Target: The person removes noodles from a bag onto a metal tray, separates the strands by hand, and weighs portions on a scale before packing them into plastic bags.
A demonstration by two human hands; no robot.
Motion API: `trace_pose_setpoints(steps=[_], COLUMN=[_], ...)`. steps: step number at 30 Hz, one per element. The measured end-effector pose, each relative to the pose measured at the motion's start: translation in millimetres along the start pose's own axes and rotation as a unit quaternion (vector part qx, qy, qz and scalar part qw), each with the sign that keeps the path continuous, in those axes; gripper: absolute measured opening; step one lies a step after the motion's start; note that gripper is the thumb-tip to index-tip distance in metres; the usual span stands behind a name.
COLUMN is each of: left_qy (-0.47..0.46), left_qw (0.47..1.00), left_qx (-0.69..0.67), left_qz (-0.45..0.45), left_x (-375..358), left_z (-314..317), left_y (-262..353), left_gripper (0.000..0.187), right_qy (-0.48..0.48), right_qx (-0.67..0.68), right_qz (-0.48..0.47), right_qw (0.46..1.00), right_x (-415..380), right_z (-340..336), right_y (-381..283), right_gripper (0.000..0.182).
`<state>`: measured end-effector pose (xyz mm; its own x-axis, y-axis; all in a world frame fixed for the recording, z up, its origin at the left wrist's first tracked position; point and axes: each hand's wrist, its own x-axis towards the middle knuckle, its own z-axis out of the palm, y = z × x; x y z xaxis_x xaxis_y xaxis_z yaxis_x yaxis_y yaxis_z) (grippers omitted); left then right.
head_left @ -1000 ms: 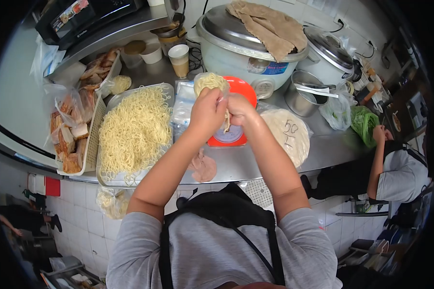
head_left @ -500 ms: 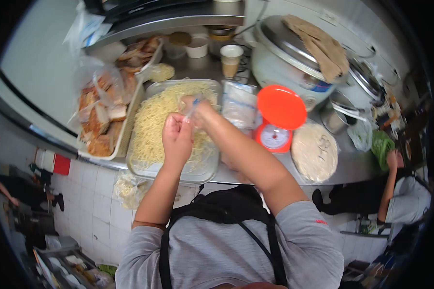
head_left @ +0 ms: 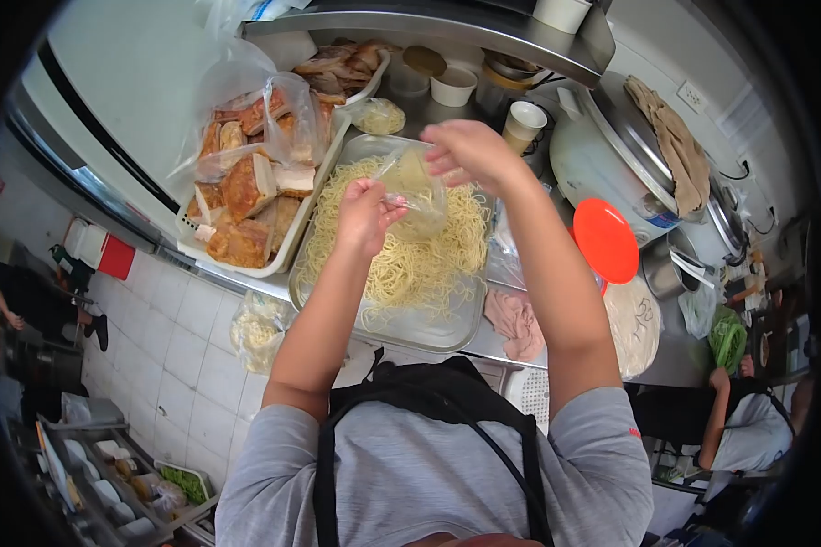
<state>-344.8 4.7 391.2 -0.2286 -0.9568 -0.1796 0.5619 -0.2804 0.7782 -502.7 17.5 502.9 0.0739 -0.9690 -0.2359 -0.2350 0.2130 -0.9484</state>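
My left hand [head_left: 367, 216] pinches the edge of a clear plastic bag [head_left: 420, 208] over the middle of the noodle tray. The bag hangs open and looks pale yellow against the noodles; its contents blur with what lies behind it. My right hand [head_left: 470, 150] is held above the bag's far right side, fingers stretched out and nothing in them. Below both hands, loose yellow noodles [head_left: 401, 283] are heaped in a shallow metal tray [head_left: 429, 339], thinning out toward its near edge.
Left of the tray stands a white basket [head_left: 287, 251] of roasted meat [head_left: 251, 187]. A small bag of noodles [head_left: 379, 117] lies behind. To the right are a pink cloth [head_left: 517, 321], an orange scale pan [head_left: 606, 242], a wrapped round pack [head_left: 631, 328] and a large cooker [head_left: 602, 159]. Another person [head_left: 748, 419] works far right.
My right hand has come away from the noodles and my left hand, up and to the right, with its fingers opened out. The bag is now spread wider. The view has shifted left.
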Motion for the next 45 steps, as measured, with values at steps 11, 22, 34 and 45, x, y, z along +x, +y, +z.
trace_pose_setpoints(steps=[11, 22, 34, 45], left_qy=[-0.029, -0.138, -0.093, -0.094], left_qw=[0.998, 0.971, 0.662, 0.677], left_qx=[0.015, 0.137, 0.733, 0.722], left_qz=[0.046, 0.135, 0.124, 0.108], left_x=[4, -7, 39, 43], left_z=[-4, -24, -137, -136], left_y=[16, 9, -42, -38], left_gripper=[0.018, 0.029, 0.074, 0.072], right_qy=[0.132, 0.066, 0.269, 0.122], right_qx=[-0.031, -0.17, -0.322, -0.429], right_qz=[-0.12, -0.185, -0.093, -0.028], right_qw=[0.984, 0.966, 0.903, 0.895], right_x=[14, 64, 240, 365], right_z=[-10, 21, -54, -38], right_y=[67, 129, 27, 129], right_gripper=[0.039, 0.03, 0.036, 0.044])
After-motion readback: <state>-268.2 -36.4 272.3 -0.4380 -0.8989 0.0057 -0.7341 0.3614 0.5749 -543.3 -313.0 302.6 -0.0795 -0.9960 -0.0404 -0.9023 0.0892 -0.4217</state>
